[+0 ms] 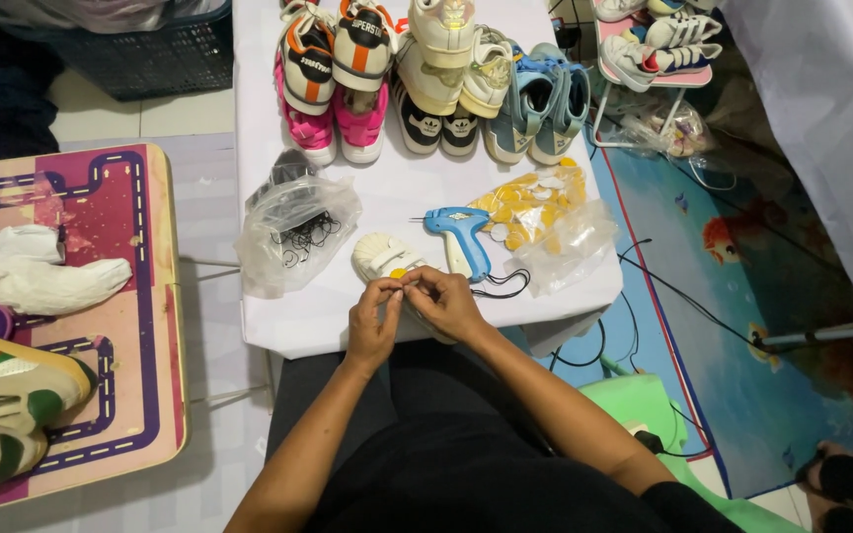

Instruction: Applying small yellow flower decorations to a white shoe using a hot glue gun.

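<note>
A small cream shoe [384, 257] lies at the near edge of the white worktop [417, 192], sole up, partly under the hands. Both hands meet over its heel end. The left hand [374, 321] has thumb and forefinger pinched narrow at the shoe's edge; the right hand [446, 301] pinches likewise, fingertips touching those of the left. A small yellow tag [399, 273] shows just beside the fingertips; whether either grip actually holds it cannot be told.

At 1 o'clock from the shoe, just beside it, lies a blue tagging gun [458, 237], needle pointing to 9 o'clock. A black cord [505, 286] trails from its handle. At 2 o'clock sits a clear bag of yellow tags [535, 212], touching the gun. At 10 o'clock lies a clear bag of black loops [293, 237].

At 12 o'clock, along the far side of the worktop, stand paired shoes: pink pair [333, 123], orange-striped pair [338, 49], cream pair [451, 59], black-and-white pair [439, 126], blue pair [540, 109].

At 9 o'clock, well apart, a low patterned table [120, 326] carries white wrapping [41, 276] and a green-striped shoe [12, 380].
</note>
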